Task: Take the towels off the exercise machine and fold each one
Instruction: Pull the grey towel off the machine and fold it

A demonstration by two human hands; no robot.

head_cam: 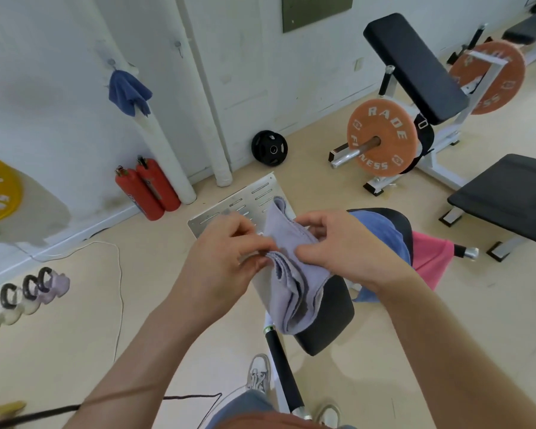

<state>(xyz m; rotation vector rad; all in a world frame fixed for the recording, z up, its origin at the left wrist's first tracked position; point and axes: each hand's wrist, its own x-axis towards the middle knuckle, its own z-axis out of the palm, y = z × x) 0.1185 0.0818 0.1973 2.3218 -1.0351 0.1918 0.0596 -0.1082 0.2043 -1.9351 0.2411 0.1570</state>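
The left hand (226, 258) and the right hand (338, 243) both hold the purple towel (300, 292) up in the air, close together. The left hand's fingers are curled and pinch a folded edge of the towel. The right hand pinches the towel just beside it with thumb and fingers. The towel is bunched in soft folds and hangs down in front of the black seat (331, 317) of the machine. A blue towel (381, 230) lies over the machine behind the right hand. A pink towel (430, 255) hangs on a bar with a silver end, to the right. A metal plate (239, 199) with slots is behind the hands. By the white wall stand 2 red fire extinguishers (149, 190), touching each other. A blue cloth (129, 91) hangs from a hook on the wall. A black weight (269, 148) leans on the wall. A big orange weight (381, 137) sits on a bar at the right. A row of kettlebells (28, 295) is on the floor at the left.
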